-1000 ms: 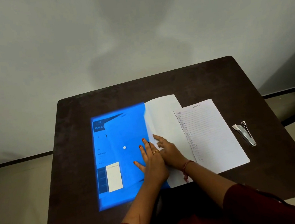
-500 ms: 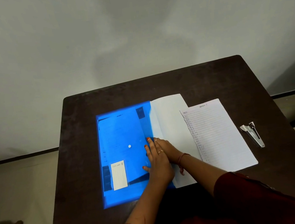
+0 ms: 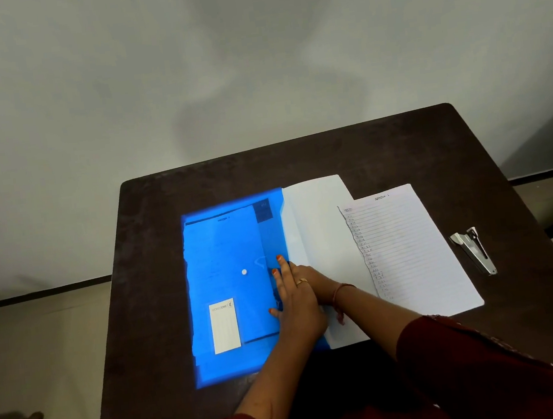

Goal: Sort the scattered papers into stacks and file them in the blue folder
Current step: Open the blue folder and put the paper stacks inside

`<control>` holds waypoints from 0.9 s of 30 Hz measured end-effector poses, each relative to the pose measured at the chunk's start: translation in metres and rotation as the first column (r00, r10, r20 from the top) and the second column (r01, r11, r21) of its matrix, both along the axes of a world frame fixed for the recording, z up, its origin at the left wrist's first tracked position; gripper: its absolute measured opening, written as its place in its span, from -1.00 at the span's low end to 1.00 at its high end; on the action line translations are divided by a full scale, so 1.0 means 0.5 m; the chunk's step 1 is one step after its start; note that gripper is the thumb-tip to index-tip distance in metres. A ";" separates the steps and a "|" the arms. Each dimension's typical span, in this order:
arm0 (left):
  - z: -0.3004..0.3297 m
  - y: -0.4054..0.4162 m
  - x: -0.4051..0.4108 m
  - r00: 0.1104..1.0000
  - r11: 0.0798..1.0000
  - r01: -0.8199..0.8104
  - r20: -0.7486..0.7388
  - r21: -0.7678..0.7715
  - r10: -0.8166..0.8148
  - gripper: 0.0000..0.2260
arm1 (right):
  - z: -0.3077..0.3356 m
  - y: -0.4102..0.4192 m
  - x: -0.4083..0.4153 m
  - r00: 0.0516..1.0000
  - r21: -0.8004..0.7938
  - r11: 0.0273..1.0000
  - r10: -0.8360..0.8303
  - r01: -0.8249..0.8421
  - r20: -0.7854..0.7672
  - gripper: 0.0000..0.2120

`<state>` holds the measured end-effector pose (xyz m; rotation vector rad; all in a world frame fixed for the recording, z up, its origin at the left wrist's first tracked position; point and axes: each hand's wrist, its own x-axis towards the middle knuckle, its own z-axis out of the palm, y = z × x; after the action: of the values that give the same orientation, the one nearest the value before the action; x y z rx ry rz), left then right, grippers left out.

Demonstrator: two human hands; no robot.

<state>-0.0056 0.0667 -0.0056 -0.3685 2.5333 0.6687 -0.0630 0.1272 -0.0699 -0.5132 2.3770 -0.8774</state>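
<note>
The blue folder (image 3: 228, 283) lay flat on the dark brown table (image 3: 158, 274), left of centre, its translucent plastic glowing bright under the light. A white snap button (image 3: 244, 272) sat near its middle, a white label (image 3: 225, 325) stood in the lower left part, and a sheet with faint writing showed through the cover. Along the folder's right edge a plain white sheet (image 3: 315, 225) stuck out, part tucked under the blue flap.

The left hand (image 3: 296, 305) lay flat on the folder's right edge, fingers straight and pressing down, with orange-painted nails and a ring on one finger. The right hand (image 3: 314, 279) rested just beside and partly beneath the left one, on the white sheet; most of its fingers were hidden, so how they lay could not be told. A thin bracelet circled the right wrist, and both forearms came out of dark red sleeves.

To the right, overlapping the plain sheet, lay a lined paper (image 3: 407, 249) with handwritten entries down its left margin and a heading at the top. Farther right, apart from the papers, a silver stapler (image 3: 474, 250) lay on the table.
</note>
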 end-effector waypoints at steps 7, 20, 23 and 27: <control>-0.002 -0.007 0.000 0.981 0.985 0.174 0.086 -0.009 -0.173 -0.19 | 0.075 0.079 0.003 0.898 -0.182 0.905 -0.322 0.385 0.299 -0.76; -0.021 0.111 0.024 0.974 0.897 -0.126 0.225 0.424 0.031 -0.62 | 0.077 0.445 0.112 0.610 0.121 0.602 -0.791 0.789 -0.041 -0.70; -0.027 0.142 0.034 0.921 0.810 -0.334 0.352 0.483 0.169 -0.61 | 0.073 0.479 0.131 0.624 0.276 0.579 -0.773 0.767 -0.116 -0.65; -0.041 0.166 0.035 0.901 0.765 -0.421 0.318 0.486 0.294 -0.59 | 0.068 0.487 0.142 0.621 0.340 0.571 -0.782 0.747 -0.051 -0.51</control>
<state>0.0120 0.1499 -0.0262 -0.6867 1.9489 1.3743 0.0081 0.3707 -0.0360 0.7799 2.5560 -0.7632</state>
